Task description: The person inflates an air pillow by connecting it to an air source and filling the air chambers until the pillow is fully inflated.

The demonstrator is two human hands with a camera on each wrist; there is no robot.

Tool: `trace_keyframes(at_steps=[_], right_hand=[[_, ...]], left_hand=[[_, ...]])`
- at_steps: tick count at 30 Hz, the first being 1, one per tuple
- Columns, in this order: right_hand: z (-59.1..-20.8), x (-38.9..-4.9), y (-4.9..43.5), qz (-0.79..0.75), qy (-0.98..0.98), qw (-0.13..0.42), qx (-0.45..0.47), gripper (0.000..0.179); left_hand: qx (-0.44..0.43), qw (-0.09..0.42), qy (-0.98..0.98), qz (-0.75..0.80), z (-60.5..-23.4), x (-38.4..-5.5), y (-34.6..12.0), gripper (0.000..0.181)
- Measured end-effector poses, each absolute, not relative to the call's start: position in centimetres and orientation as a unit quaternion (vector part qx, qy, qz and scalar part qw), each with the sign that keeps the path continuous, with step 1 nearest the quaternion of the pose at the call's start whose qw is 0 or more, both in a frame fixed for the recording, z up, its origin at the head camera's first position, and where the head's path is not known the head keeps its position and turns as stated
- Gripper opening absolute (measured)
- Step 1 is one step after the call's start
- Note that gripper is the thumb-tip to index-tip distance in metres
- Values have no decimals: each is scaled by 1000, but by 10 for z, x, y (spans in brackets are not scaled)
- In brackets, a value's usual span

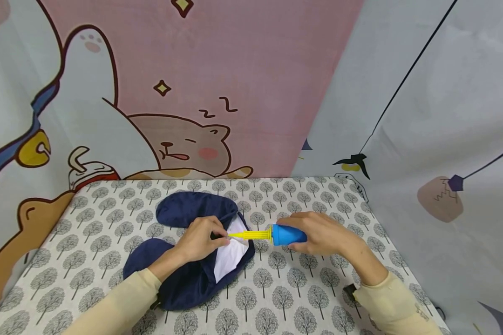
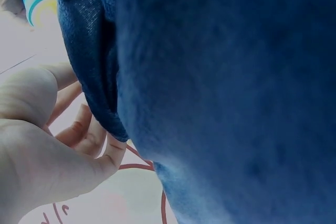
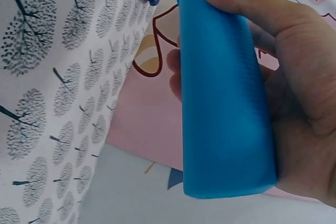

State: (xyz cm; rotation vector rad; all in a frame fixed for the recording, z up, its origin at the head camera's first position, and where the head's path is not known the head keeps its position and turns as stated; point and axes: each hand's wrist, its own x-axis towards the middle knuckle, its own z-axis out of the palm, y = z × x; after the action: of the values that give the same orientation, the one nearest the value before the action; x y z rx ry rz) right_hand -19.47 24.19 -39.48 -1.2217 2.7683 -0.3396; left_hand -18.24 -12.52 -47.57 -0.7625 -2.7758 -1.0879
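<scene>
Two cream sleeves, left [image 1: 121,298] and right [image 1: 396,302], reach in over the near edge of the tree-print cloth [image 1: 306,279]. Past them lies a navy U-shaped pillow [image 1: 190,279], left of the cloth's middle, its two rounded ends pointing toward the left edge. Its right-hand end is open, baring a white lining [image 1: 230,260].

Above this opening, the left hand [image 1: 199,239] has thumb and fingertips drawn together, pinching the lining at the tip of a yellow nozzle [image 1: 238,235]; whether the nozzle is caught too cannot be told. The nozzle belongs to a blue-and-yellow hand pump [image 1: 289,235], held roughly parallel to the near edge and aimed left. The right hand [image 1: 318,232] is clamped round its blue end, thumb on one side and fingers wrapped behind.

The pillow's farther end sits near the far edge. Beyond that edge rises a pink backdrop [image 1: 255,70] with a sleeping cartoon animal [image 1: 176,144]; a pale sheet [image 1: 423,116] hangs past the right edge.
</scene>
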Motion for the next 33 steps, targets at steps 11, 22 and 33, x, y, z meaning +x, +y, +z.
trace_keyframes(at_steps=[11,22,33], right_hand=[[-385,-191,236,-78,912,37,-402,63],[-383,-197,231,-55,914,35,-401,64],[-383,-198,226,-36,914,9,-404,65]], left_hand=[[-260,37,-902,-343,-476,-183,-124,4],[-305,42,-903,-299,-474,-185,-122,5],[-335,41,-898,-283,-473,-188,-124,8]])
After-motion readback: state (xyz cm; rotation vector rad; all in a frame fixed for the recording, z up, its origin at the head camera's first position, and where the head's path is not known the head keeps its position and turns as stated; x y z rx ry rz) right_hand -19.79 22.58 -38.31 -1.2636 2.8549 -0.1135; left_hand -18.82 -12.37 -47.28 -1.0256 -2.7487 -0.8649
